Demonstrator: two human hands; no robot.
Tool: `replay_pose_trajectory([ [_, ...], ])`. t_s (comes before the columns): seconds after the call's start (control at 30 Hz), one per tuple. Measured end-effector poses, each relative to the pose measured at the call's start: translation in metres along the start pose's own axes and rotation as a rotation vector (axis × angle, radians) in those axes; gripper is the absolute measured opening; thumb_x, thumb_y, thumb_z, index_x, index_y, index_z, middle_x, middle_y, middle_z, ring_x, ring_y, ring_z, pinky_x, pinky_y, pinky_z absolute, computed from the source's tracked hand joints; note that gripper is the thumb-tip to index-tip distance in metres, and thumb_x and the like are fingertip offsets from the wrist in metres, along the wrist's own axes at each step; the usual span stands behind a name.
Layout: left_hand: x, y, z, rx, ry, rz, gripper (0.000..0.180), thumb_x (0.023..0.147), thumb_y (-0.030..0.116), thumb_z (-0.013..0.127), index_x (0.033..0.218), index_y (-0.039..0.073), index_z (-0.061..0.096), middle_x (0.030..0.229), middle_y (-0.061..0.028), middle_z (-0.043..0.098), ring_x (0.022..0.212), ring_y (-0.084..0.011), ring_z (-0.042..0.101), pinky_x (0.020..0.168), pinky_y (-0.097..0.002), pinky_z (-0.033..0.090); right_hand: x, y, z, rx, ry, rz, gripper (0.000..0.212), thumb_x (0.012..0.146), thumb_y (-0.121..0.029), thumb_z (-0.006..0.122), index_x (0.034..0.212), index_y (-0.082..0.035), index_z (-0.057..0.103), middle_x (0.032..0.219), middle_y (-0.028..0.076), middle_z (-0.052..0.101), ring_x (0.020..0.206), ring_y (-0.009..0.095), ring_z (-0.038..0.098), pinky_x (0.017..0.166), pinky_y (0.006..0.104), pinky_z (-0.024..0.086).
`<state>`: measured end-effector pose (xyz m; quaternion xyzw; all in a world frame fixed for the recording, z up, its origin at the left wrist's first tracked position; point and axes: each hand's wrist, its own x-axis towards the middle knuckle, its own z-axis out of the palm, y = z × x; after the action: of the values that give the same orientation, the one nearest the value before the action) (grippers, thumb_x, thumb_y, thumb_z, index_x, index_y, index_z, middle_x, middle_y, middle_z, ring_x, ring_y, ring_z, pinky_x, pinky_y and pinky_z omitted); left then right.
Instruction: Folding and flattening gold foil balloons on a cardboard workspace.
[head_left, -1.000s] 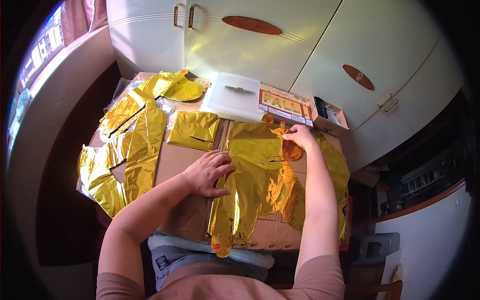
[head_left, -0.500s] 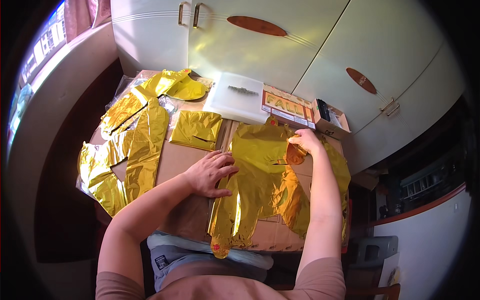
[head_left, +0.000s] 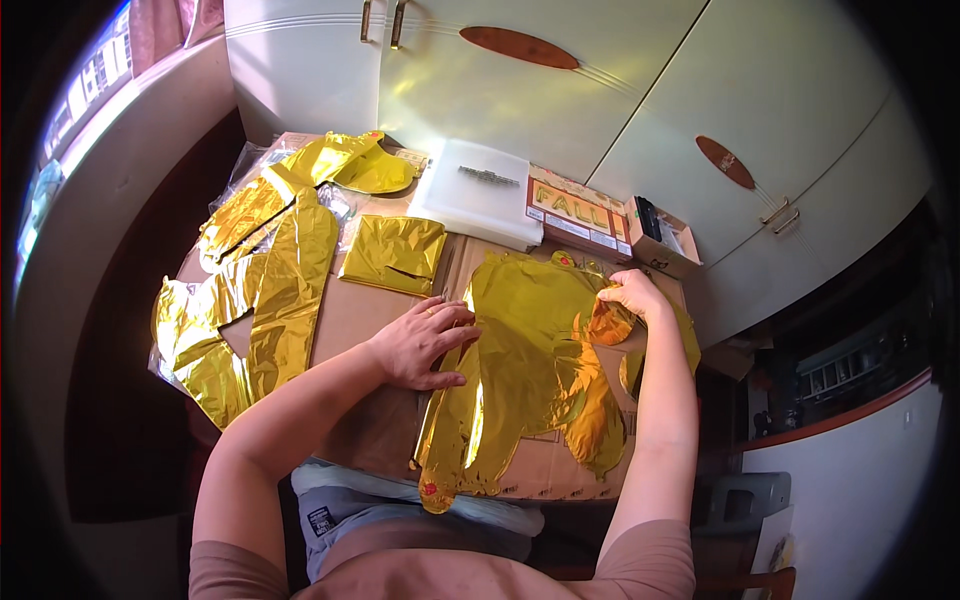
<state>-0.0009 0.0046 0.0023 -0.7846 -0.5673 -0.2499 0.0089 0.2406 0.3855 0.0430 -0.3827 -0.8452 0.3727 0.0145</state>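
A flat, uninflated gold foil balloon lies partly spread over a cardboard sheet in front of me. My right hand pinches its upper right edge, where an orange-tinted part of the foil is folded over. Fingers apart, my left hand rests at the balloon's left edge and holds nothing. Just beyond that hand is a folded gold foil packet. Farther left, another flat gold foil balloon is laid out. Part of the foil on the right is hidden behind my right forearm.
Along the back stand a white translucent plastic case, a printed box and a small open carton with dark items inside. Pale cabinets rise behind them. A grey chair is at the lower right.
My right hand has moved slightly right and down, drawing the balloon's upper edge with it. The orange-tinted fold has opened out. My left hand stays nearly in place.
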Motion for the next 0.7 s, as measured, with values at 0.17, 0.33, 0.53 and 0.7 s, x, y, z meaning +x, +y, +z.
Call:
replay_pose_trajectory([
  [0.17,-0.001,-0.001,0.002,-0.008,0.011,0.001,0.073,0.086,0.057,0.066,0.139,0.010,0.051,0.132,-0.0160,0.051,0.131,-0.0353,0.046,0.115,-0.0503,0.032,-0.002,0.011,-0.001,0.047,-0.010,-0.002,0.036,0.078,-0.008,0.079,0.109,0.008,0.070,0.097,0.011,0.073,0.086,0.016,0.065,0.083,0.0321,0.050],
  [0.33,-0.001,0.000,-0.001,-0.024,0.018,0.000,0.072,0.086,0.056,0.067,0.138,0.009,0.052,0.131,-0.0162,0.053,0.130,-0.0357,0.047,0.114,-0.0501,0.033,-0.009,0.002,0.003,0.023,0.033,-0.014,0.022,0.082,-0.006,0.076,0.100,0.007,0.072,0.087,0.006,0.072,0.075,0.012,0.063,0.073,0.0292,0.050],
  [0.53,0.000,0.000,-0.003,-0.070,0.017,0.002,0.071,0.085,0.056,0.068,0.136,0.008,0.054,0.130,-0.0155,0.055,0.128,-0.0355,0.049,0.114,-0.0489,0.034,-0.009,0.008,0.001,-0.008,0.056,0.019,0.016,0.079,-0.009,0.077,0.084,0.004,0.069,0.074,0.003,0.065,0.066,0.011,0.057,0.064,0.0291,0.045],
  [0.7,-0.001,0.000,-0.004,-0.082,0.019,0.004,0.071,0.085,0.056,0.069,0.135,0.008,0.055,0.130,-0.0151,0.055,0.128,-0.0351,0.050,0.113,-0.0485,0.035,-0.009,0.009,0.002,-0.027,0.085,0.015,0.016,0.078,-0.009,0.077,0.076,0.002,0.066,0.069,0.002,0.062,0.062,0.010,0.053,0.060,0.0287,0.043],
])
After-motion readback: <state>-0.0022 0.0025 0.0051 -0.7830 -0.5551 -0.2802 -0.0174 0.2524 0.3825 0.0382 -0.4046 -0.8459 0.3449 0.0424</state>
